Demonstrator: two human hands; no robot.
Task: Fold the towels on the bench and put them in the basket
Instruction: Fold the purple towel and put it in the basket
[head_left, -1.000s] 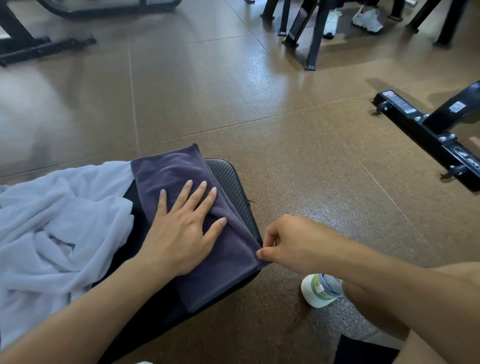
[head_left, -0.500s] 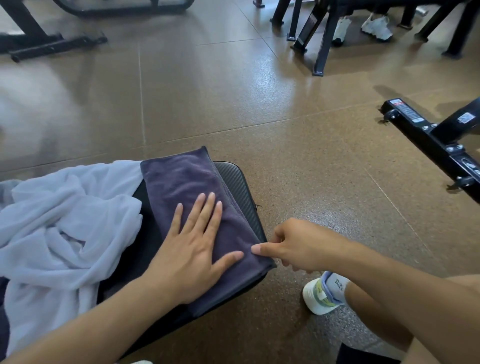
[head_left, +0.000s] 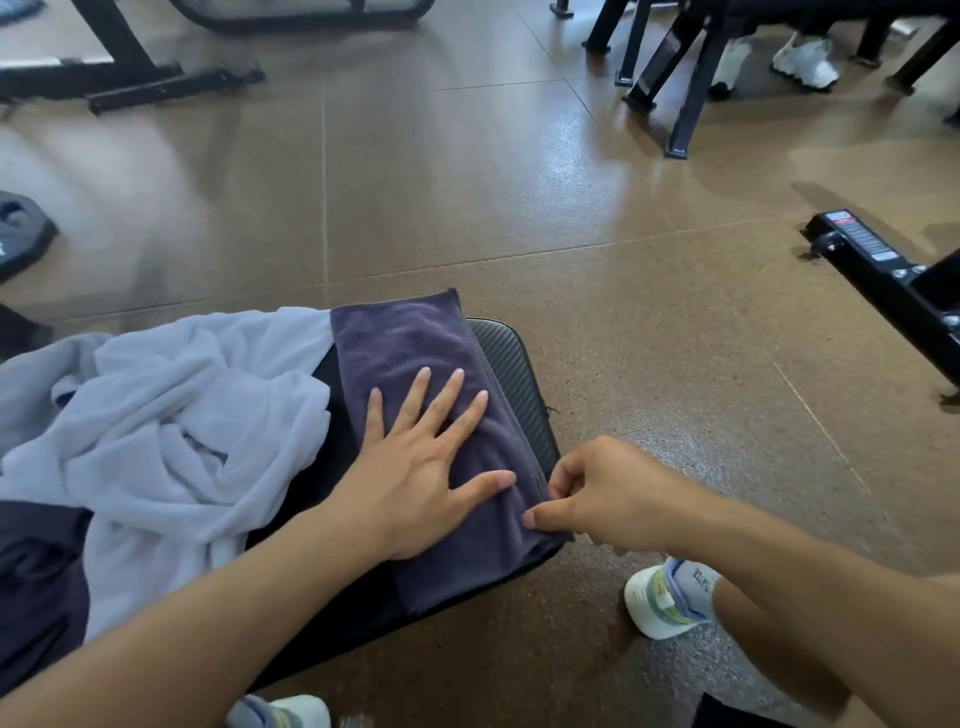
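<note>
Towels share the counter (head_left: 511, 358) in the head view: a dark purple towel (head_left: 410, 353), already folded into a narrow strip, lies along the right side of the padded top, and a crumpled pale blue towel (head_left: 171, 415) is heaped just beside it on the left, their edges touching at the far end. The left hand (head_left: 415, 467) presses flat on the purple towel, its fingers (head_left: 447, 395) straight and spread apart. The right hand (head_left: 597, 499) pinches the towel's near right edge between thumb and curled fingers. A second ago that hand gripped the corner from slightly off the counter's side; since then it has worked inward onto the hem, while the left hand has stayed pinning the cloth — so the person seems to be squaring the fold's edge, not starting a new fold. That suggests the purple towel is close to ready, with perhaps one more fold across its length before it goes away. No basket shows anywhere in this view, so where it stands cannot be told. The blue towel is untouched and unfolded; most of the task appears to lie ahead. A sneaker (head_left: 670, 597) rests on the floor below the right arm.
</note>
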